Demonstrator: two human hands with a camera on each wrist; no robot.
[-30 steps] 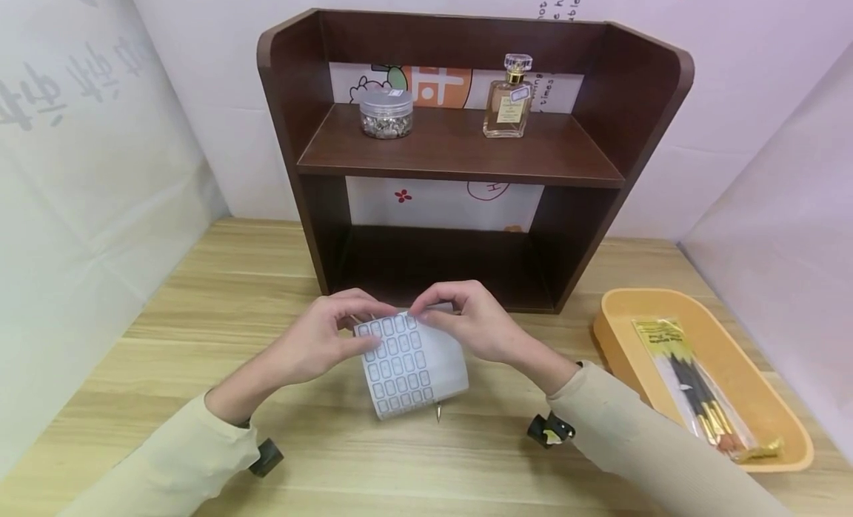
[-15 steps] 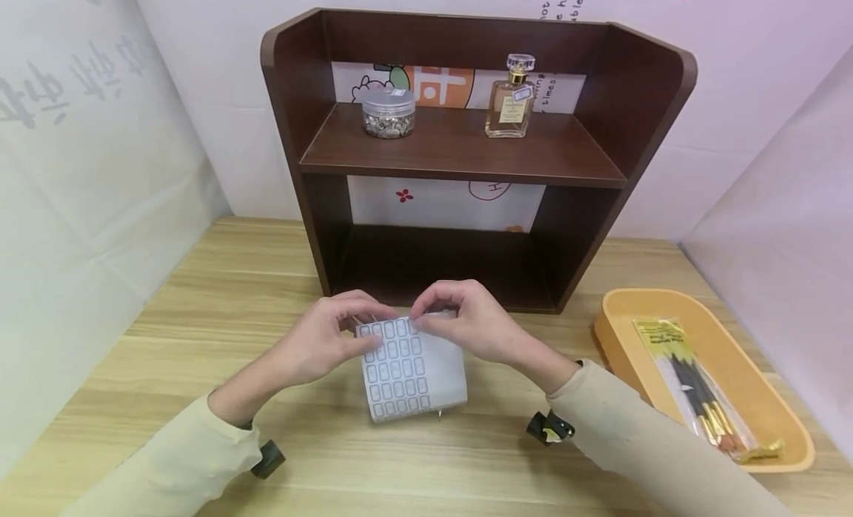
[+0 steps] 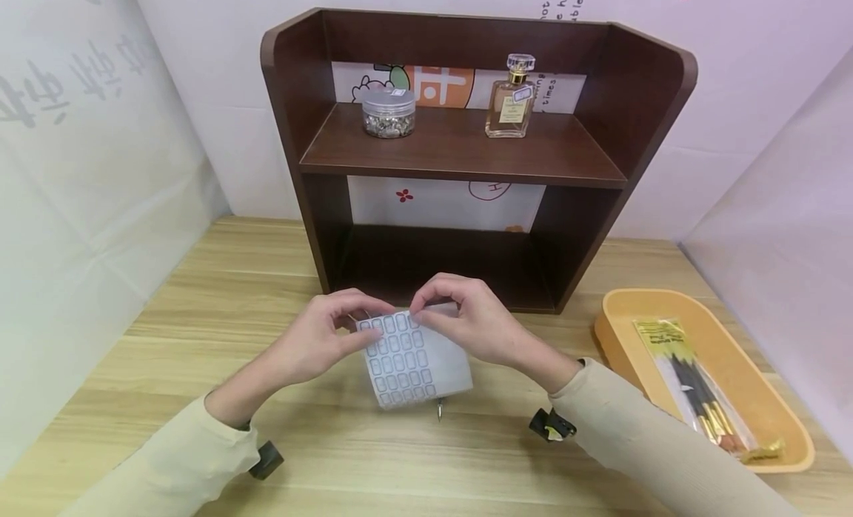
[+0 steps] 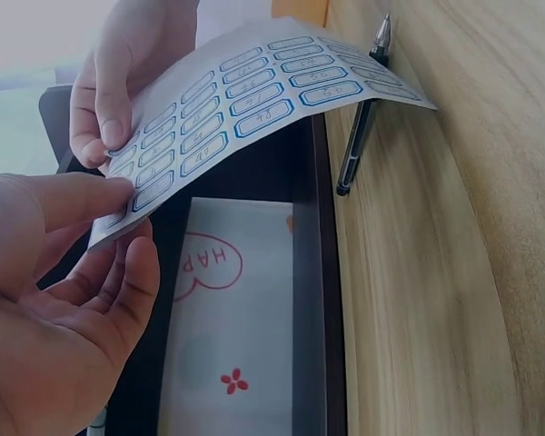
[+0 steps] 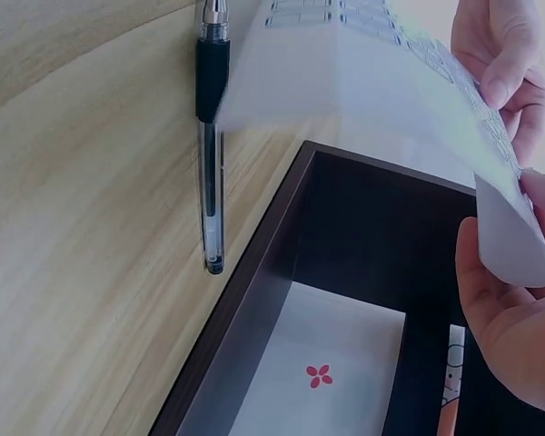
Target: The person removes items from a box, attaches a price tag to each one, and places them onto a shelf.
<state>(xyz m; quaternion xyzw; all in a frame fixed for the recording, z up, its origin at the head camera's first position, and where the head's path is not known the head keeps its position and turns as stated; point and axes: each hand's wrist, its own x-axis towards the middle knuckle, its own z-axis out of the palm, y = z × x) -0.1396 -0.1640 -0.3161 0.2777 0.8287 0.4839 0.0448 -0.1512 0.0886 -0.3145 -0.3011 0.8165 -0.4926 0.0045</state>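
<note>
A dark brown shelf (image 3: 460,150) is set toward the far edge of the table (image 3: 220,309), and a patterned white wall is seen through its open back. On its upper board, a clear jar (image 3: 389,117) with silvery contents is placed toward the left end and a perfume bottle (image 3: 509,109) toward the right; a small label is carried by each. Along the right edge of the table, an orange tray (image 3: 749,369) is set at a slant, with a pack of brushes (image 3: 693,387) laid in it. A pen (image 5: 211,136) with a black grip is laid on the table in front of the shelf; in the head view it is covered by the sheet except for its silver tip, pointed toward the table's near edge.

The sheet of labels (image 3: 400,361) is white and bowed, printed with rows of blue-bordered labels. Its right part is bare white, and is curled back beside the right hand (image 3: 476,321).

The sheet is held raised above the table, between the hands. Its far left corner is gripped by the half-closed left hand (image 3: 323,339), thumb on the printed face, fingers behind. The far edge is pinched by the right thumb and forefinger, nearly together; whether a single label or the sheet itself is pinched cannot be told.
</note>
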